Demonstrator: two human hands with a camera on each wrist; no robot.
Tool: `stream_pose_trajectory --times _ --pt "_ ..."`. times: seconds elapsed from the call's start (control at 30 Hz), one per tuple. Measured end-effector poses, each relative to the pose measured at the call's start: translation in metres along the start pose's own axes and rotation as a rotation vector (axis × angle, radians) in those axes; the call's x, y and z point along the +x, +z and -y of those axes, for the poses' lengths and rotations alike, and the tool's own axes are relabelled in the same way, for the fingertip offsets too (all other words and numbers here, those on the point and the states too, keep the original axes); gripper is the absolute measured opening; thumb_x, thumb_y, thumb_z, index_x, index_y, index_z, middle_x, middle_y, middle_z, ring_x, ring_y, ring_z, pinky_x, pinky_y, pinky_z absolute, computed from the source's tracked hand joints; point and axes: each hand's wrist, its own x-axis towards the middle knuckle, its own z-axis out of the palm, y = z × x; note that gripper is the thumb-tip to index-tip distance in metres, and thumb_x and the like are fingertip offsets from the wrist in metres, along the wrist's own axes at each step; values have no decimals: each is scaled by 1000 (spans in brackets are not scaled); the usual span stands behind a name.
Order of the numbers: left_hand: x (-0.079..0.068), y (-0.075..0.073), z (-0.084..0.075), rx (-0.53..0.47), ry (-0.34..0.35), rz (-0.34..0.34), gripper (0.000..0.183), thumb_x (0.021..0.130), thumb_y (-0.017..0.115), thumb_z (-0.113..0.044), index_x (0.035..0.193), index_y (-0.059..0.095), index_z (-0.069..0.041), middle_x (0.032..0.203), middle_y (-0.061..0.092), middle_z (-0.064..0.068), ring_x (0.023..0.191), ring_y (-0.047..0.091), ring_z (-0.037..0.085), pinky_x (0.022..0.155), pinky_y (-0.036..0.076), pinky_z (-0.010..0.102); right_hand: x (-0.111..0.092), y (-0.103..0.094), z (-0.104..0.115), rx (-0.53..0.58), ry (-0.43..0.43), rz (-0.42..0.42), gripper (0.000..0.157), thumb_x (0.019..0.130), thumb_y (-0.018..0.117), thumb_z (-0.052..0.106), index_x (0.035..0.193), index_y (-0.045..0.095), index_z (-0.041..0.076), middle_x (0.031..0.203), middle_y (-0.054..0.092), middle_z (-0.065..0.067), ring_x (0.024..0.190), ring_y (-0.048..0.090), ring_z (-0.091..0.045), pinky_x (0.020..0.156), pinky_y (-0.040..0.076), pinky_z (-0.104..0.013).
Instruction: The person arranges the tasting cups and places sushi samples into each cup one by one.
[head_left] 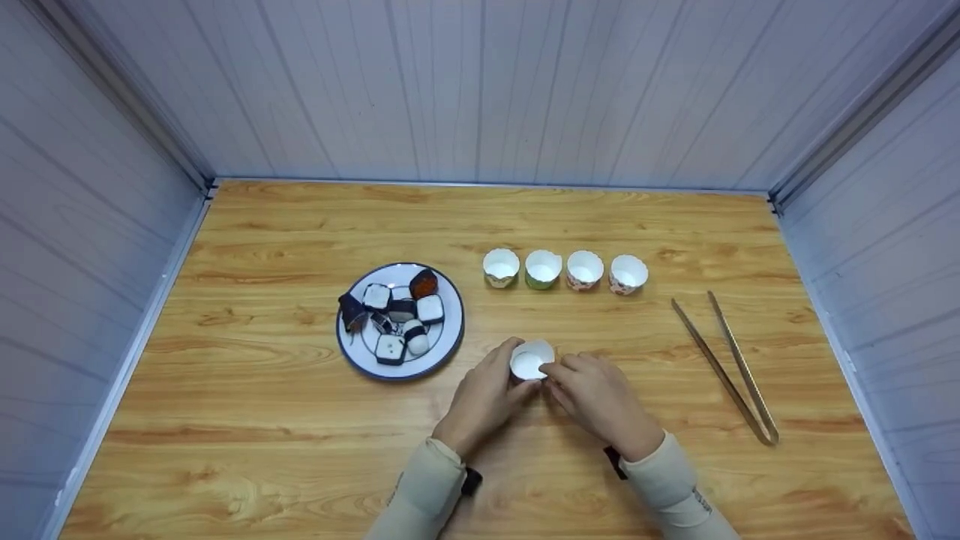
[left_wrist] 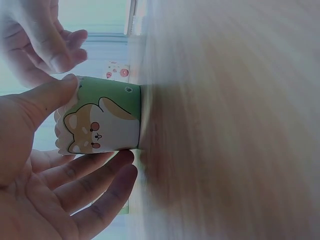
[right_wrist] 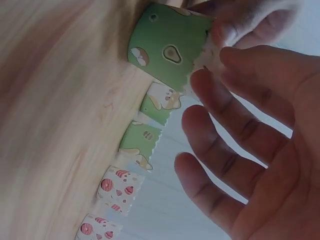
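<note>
A green paper baking cup point(left_wrist: 109, 117) with a cartoon dog on its side stands upright on the table, white inside and scalloped at the rim. My left hand point(head_left: 481, 394) holds it from the left, thumb on one side and fingers on the other. From the right, my right hand point(head_left: 600, 394) pinches the rim between thumb and forefinger, with its other fingers spread apart in the right wrist view. The cup's interior point(head_left: 529, 361) looks white in the head view, and nothing is visible in it.
Several similar cups point(head_left: 544, 270) stand in a row behind my hands, some green and some white with red prints. A blue-rimmed plate point(head_left: 450, 337) of sushi-like pieces point(head_left: 391, 348) sits at left. Metal tongs point(head_left: 750, 382) lie spread at right. Pale panels enclose the wooden table.
</note>
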Motion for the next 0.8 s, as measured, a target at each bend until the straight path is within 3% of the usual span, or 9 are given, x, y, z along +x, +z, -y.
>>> stream_pose_trajectory --times 0.2,0.43,0.8 --pt "0 1 0 -15 -7 1 63 93 73 -32 146 46 -10 139 56 10 127 54 22 103 45 42 -2 5 3 -62 7 27 12 88 76 13 99 74 16 80 62 1 65 54 -19 54 44 -33" --pt "0 0 0 14 22 -12 61 93 73 -31 144 47 -10 135 58 10 123 56 22 100 47 41 1 7 3 -87 10 41 13 87 76 13 99 71 17 83 64 1 68 58 -21 58 47 -35" --pt "1 1 0 -5 -1 0 63 93 73 -30 146 46 -10 138 56 10 127 53 22 104 45 41 1 6 5 -47 52 56 6 90 73 13 90 68 17 84 63 0 72 60 -21 58 45 -36"
